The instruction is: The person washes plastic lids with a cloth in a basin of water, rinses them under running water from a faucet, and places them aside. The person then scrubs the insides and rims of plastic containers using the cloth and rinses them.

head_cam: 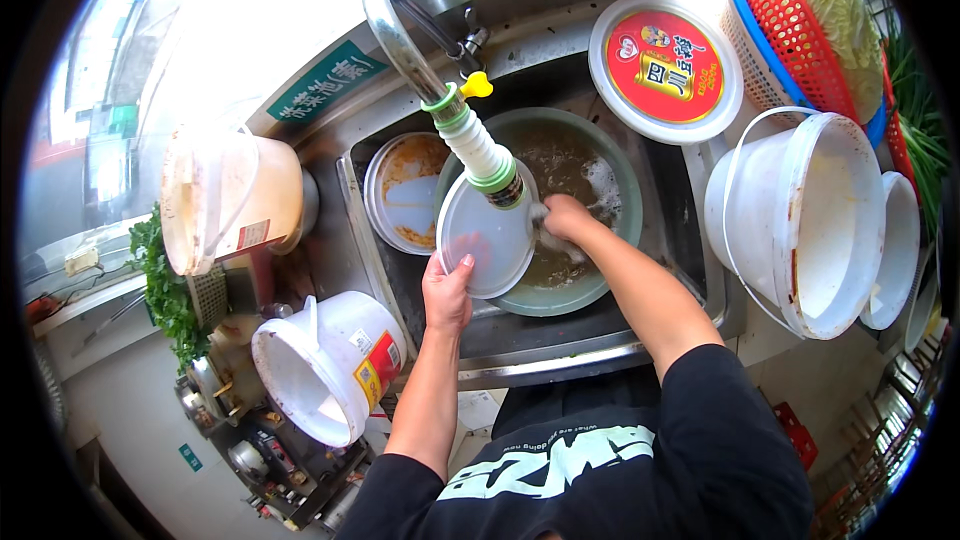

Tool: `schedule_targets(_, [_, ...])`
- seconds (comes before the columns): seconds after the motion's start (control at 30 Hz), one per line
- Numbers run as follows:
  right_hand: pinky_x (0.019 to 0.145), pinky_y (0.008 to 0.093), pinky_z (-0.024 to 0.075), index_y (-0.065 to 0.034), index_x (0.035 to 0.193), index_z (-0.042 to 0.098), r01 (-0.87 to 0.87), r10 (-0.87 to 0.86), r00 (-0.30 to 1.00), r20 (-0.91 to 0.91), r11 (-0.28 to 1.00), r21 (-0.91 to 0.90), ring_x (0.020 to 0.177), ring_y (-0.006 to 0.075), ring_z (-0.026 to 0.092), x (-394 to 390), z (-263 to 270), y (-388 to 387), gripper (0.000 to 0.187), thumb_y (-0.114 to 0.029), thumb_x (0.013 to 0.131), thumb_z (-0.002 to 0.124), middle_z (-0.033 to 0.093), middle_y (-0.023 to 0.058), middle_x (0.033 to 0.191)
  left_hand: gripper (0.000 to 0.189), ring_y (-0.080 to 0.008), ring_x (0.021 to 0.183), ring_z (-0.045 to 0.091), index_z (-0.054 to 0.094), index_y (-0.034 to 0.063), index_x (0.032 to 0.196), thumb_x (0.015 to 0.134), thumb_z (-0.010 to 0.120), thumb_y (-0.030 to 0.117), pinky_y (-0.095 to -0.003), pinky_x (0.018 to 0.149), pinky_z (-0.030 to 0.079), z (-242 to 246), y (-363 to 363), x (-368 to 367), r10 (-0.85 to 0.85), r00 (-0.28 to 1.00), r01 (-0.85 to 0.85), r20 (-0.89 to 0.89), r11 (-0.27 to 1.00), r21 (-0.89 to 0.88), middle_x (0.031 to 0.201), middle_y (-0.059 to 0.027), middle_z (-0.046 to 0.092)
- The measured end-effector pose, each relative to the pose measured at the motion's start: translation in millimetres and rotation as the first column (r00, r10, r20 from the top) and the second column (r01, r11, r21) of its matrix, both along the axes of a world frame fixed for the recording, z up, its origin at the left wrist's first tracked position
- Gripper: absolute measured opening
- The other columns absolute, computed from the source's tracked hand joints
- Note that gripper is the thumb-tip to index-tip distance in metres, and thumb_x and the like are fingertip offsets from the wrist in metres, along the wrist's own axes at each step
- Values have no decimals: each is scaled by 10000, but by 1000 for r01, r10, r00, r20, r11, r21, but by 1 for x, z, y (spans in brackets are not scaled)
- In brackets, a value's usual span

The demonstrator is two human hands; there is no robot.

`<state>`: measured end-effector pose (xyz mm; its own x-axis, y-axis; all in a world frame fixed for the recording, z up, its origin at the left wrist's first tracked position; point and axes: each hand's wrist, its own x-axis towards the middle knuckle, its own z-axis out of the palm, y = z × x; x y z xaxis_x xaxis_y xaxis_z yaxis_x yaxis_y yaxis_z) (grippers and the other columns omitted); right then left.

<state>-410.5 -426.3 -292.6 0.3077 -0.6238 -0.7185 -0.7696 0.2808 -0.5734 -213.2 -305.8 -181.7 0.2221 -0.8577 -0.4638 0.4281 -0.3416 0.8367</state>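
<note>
My left hand [448, 292] grips the near rim of a translucent white plastic lid [484, 240], tilted over a green plastic basin [551, 306]. At the lid's right edge, my right hand [567, 217] is closed around a greyish cloth or scrubber [541, 219], whose exact kind I cannot tell. Murky, foamy water fills the basin, which stands in a stainless steel sink [480, 367]. Above the lid hangs a faucet's white and green extension nozzle [484, 154], hiding part of it. Left of the basin, partly covered, lies another white lid [409, 191] with orange-brown residue.
A red-labelled lid [666, 67] rests at the sink's back right corner. White buckets [795, 225] stand right; another bucket [330, 367] lies tipped front left, with a further bucket [232, 199] behind. Cabbage [844, 30] and a red plastic basket [799, 34] are at the far right.
</note>
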Motion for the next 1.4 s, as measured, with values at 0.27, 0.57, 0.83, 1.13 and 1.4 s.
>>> schedule_targets(0.27, [892,478,484,-43,1158,611,257,-266,964,-23,948,-189,1043,408,621,6,10,5,341,-195,853,601,651,227,1131,396,-174,984,633,546,5,1211,829,640,-46,-331,899,500,-16,1,-3,-168,971,109,172,945,308,1093,-79,656])
schedule_targets(0.57, [943,463,463,-96,1148,629,251,223,805,549,711,-657,1138,388,557,66,57,15,341,-138,810,609,623,154,1212,387,-215,941,669,521,41,1201,844,650,-33,-359,826,569,-17,-8,4,-137,988,110,74,951,289,1071,-93,658])
schedule_targets(0.83, [1033,454,422,-37,1388,454,175,-25,961,274,824,-539,1182,384,506,27,46,70,558,-46,837,541,486,174,1382,310,-202,995,651,564,29,1192,892,645,14,-356,898,536,-5,-6,7,64,997,-62,-42,996,59,1126,-103,658])
schedule_targets(1.13, [905,460,474,-17,1227,585,271,-195,961,198,821,-503,1033,403,575,-10,25,43,426,34,814,494,603,206,1122,270,-200,1001,646,565,16,1184,919,612,0,-342,913,521,-11,-10,3,84,988,-68,-126,990,127,1124,-97,658])
schedule_targets(1.4, [1007,357,431,2,1333,512,737,-622,670,406,623,-262,1159,285,571,-39,37,32,493,1,841,483,579,182,1269,130,-269,840,645,648,66,946,833,661,5,-365,803,523,-17,-24,-38,-136,541,322,830,945,-56,910,-93,668])
